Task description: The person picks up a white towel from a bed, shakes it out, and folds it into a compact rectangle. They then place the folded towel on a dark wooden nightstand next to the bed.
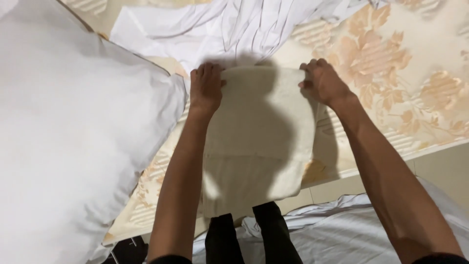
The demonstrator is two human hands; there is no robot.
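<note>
Fingers [210, 73] of the left hand [205, 90] are curled over the far left corner of a folded cream towel [261, 132], with the thumb tucked at the towel's top edge; they are closed on the cloth. Fingers [315, 68] of the right hand [325, 83] are likewise bent and closed on the far right corner of the same towel. Both forearms run up from the bottom of the frame, one along each side of the towel.

The towel lies at the centre of the frame on a bare mattress [400, 73] with a pale peach floral pattern. It is off-white, with a soft, slightly napped look, and is folded into a tall rectangle. A faint horizontal band crosses it below the middle. Its far edge is doubled over and rounded where the hands hold it. Its near end hangs past the mattress edge. A dark shadow falls across its middle.

A crumpled white sheet [220, 27] lies at the upper centre, just beyond the towel. A large white pillow [63, 137] fills the left of the frame. More white bedding [342, 234] lies at the lower right, below the mattress edge.
</note>
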